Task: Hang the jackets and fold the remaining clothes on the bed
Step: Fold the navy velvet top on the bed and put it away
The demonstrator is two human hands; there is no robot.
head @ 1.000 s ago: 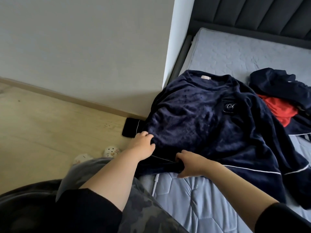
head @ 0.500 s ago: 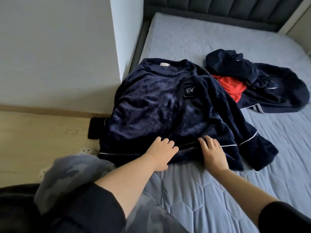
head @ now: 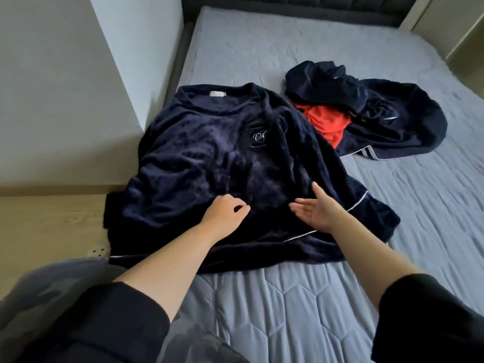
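Mattress (head: pixel 288 310), quilted and grey-blue, is seen nearest, at six o'clock, and it lies bare between the two forearms. Just beyond it the hem of the navy fleece top (head: pixel 199 158), edged with a thin white line, is laid across the bed. The top is spread flat, front up, with its neck at twelve o'clock. Its side at nine o'clock is hung over the left edge of the bed, towards the wooden floor (head: pixel 47 221) and close to the grey wall (head: pixel 65 106); little room is left there.

The left hand (head: pixel 225 218) is placed on the lower part of the top, with the fingers loosely curled over the cloth and nothing gripped in them. The right hand (head: pixel 318 212) is held over the cloth at three o'clock from the left one, near but apart, with the palm turned sideways and the fingers straight and spread.

At three o'clock from the top a wide bare strip of mattress is seen. At two o'clock a red garment (head: pixel 327 124) is touched by the shoulder of the top, and a dark navy garment (head: pixel 398 121) is heaped over and around it. Behind the heap, bare mattress is stretched up to the dark headboard (head: pixel 288 3) at twelve o'clock.
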